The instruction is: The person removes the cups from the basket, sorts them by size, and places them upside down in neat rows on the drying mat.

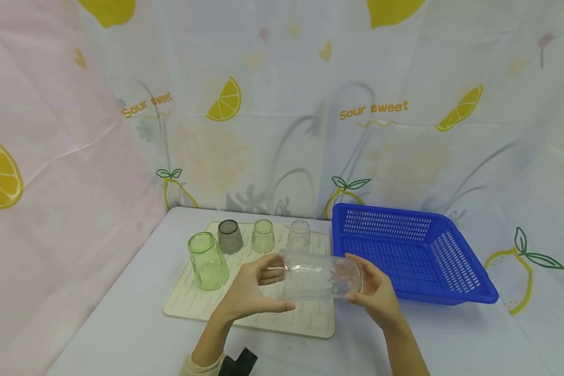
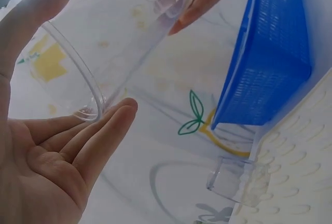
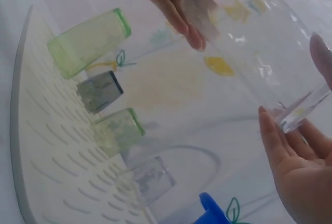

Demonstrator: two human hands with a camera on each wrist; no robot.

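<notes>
A large clear glass [image 1: 319, 277] is held sideways above the front of the mat, its mouth towards my left hand [image 1: 251, 290] and its thick base towards my right hand [image 1: 376, 292]. At the mouth end, my left thumb lies along the lower side and the fingers [image 2: 104, 136] reach past the rim on the other side. My right hand grips the base between thumb and fingers [image 3: 277, 141]. Behind the held glass, a small clear tumbler [image 1: 298, 235] stands on the ribbed cream drying mat [image 1: 291, 325].
Also on the mat are a tall green glass [image 1: 209, 263], a small grey tumbler [image 1: 230, 237] and a small light green tumbler [image 1: 263, 236]. A blue plastic basket [image 1: 451, 261] sits right of the mat. Lemon-printed cloth [image 1: 286, 141] hangs behind the white table [image 1: 122, 308].
</notes>
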